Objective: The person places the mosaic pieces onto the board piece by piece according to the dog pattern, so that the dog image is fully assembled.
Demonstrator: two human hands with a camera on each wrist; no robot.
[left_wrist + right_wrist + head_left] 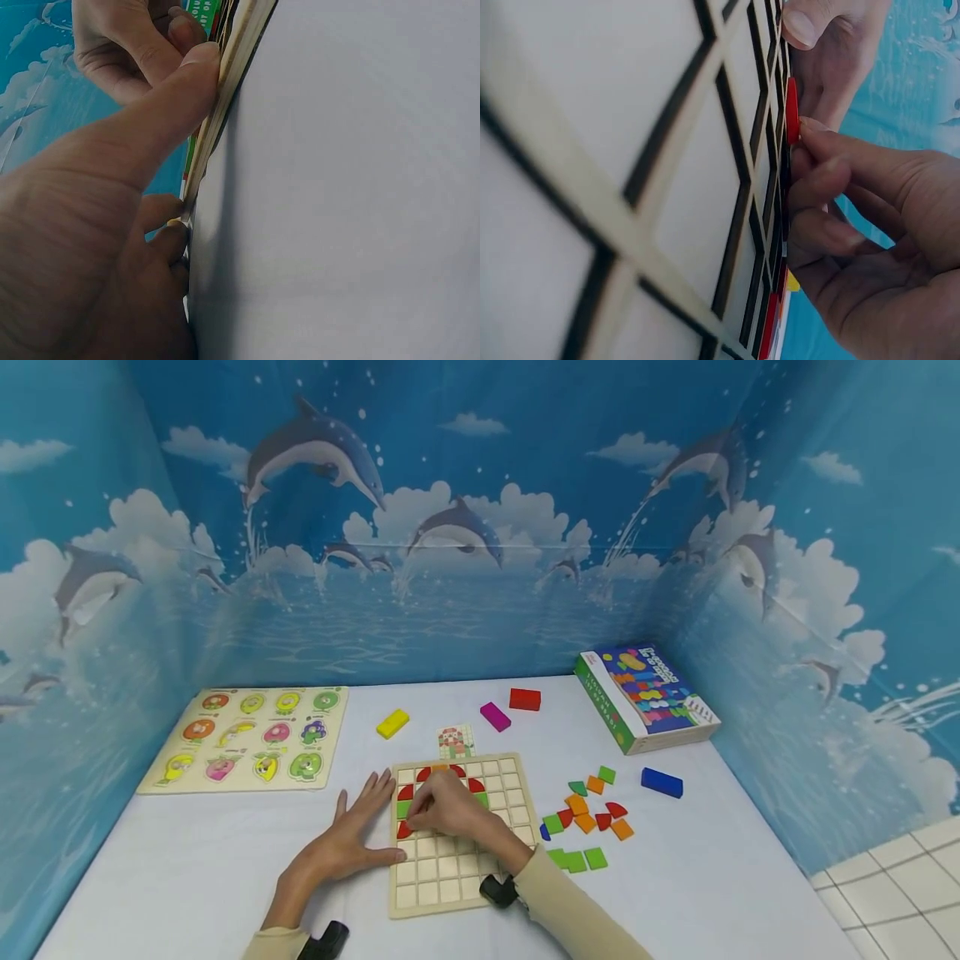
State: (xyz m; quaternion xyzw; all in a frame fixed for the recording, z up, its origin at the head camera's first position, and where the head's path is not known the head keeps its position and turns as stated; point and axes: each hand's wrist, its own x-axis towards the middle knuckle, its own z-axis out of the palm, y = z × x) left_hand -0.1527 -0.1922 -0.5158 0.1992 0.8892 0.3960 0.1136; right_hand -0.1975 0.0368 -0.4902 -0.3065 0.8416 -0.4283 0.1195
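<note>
A wooden grid board (450, 877) lies on the white table, with red, green and orange pieces set in its upper left cells. My right hand (444, 806) hovers over those cells with curled fingers. In the right wrist view its fingertips (814, 131) hold a red piece (792, 112) at the board (592, 150); the same red piece (405, 829) shows in the left column. My left hand (352, 835) lies flat on the table beside the board's left edge. Its thumb (191, 79) presses against the board's rim (225, 97).
Loose coloured pieces (585, 818) lie right of the board. A blue block (662, 782), red block (524, 698), magenta block (495, 716), yellow block (392, 723) and pattern card (456, 741) lie around it. A game box (645, 696) sits far right, a fruit puzzle (251, 737) far left.
</note>
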